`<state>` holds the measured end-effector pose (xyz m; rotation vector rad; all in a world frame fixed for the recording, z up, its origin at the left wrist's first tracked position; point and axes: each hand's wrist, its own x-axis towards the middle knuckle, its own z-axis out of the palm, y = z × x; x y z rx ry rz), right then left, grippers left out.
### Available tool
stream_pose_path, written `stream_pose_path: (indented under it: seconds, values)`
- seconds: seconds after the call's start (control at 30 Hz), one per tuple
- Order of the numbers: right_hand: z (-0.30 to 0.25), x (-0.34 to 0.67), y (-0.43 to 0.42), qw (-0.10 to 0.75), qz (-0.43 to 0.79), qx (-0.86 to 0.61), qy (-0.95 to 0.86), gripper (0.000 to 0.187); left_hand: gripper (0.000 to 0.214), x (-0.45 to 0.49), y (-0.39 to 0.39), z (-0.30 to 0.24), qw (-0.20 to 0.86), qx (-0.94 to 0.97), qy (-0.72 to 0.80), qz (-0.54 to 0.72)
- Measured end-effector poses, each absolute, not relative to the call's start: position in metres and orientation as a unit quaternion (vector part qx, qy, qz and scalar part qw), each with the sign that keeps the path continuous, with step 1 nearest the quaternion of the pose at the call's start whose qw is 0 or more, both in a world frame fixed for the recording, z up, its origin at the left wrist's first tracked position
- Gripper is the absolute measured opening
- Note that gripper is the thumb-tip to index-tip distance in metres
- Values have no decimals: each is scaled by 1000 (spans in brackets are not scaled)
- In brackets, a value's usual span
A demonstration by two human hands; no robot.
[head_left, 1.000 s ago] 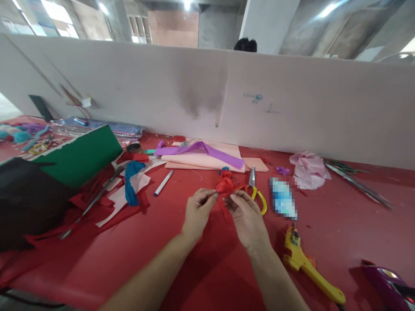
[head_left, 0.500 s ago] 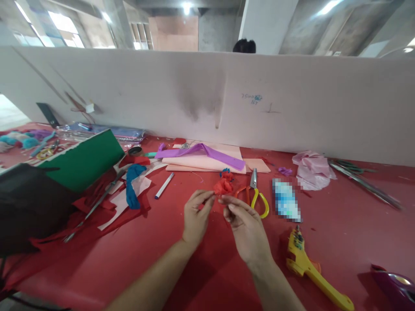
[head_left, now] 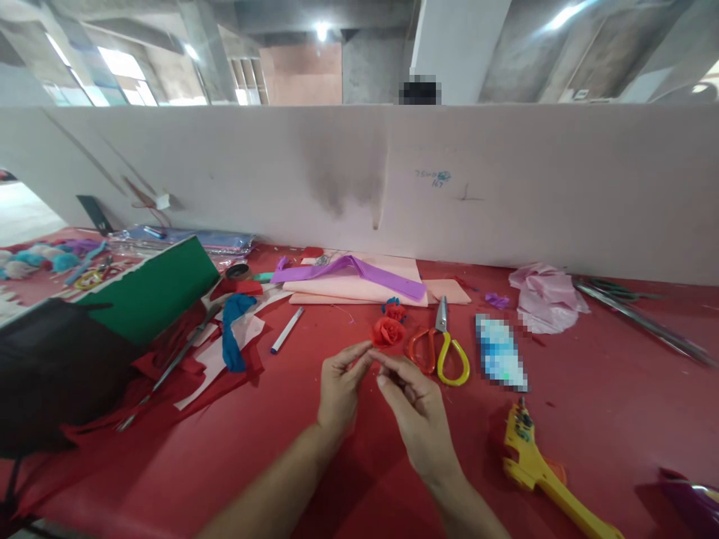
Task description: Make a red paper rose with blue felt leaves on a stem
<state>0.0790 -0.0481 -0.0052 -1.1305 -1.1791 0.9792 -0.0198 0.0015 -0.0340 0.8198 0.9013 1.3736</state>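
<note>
A red crepe-paper flower [head_left: 387, 332] with curled, rose-like petals shows just beyond my fingertips. At its base my left hand [head_left: 344, 382] is closed in a pinch. My right hand [head_left: 419, 408] meets the left fingertips there, its fingers curled and its index tip against the flower's base; the exact grip below the petals is hidden. Behind the flower is a smaller red and blue paper piece [head_left: 393, 308]. Scissors [head_left: 443, 340] with one orange-red and one yellow handle lie just right of the flower.
A yellow glue gun [head_left: 533, 464] lies on the red table at right, near a blurred blue-white packet [head_left: 501, 352]. Purple paper [head_left: 348, 269] rests on folded peach sheets at the back. A marker [head_left: 287, 330], paper scraps and a green board [head_left: 157, 288] are at left.
The red flower now faces me with its petals more visible. My right index fingertip has moved left against my left fingertips. The view has tilted slightly up.
</note>
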Motion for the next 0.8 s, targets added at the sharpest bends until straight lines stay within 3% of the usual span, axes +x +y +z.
stream_pose_path:
  seconds: [0.1, 0.2, 0.27, 0.47, 0.67, 0.8]
  values:
    - [-1, 76, -52, 552, 349, -494, -574, 22, 18, -20, 1, -31, 627, 338, 374, 594]
    - [-6, 74, -50, 590, 323, -532, -515, 14, 18, -19, -1, -27, 598, 399, 364, 593]
    - [-13, 73, -45, 624, 347, -543, -442, 10, 17, -19, -2, -25, 569, 431, 367, 596]
    - [-26, 72, -32, 671, 518, -454, -275, 22, 14, -21, -3, -25, 512, 479, 405, 587]
    - [-23, 71, -32, 667, 552, -431, -256, 17, 8, -20, -6, -29, 416, 522, 443, 599]
    - [-24, 74, -30, 665, 540, -449, -252, 12, 9, -17, -10, -23, 406, 524, 455, 595]
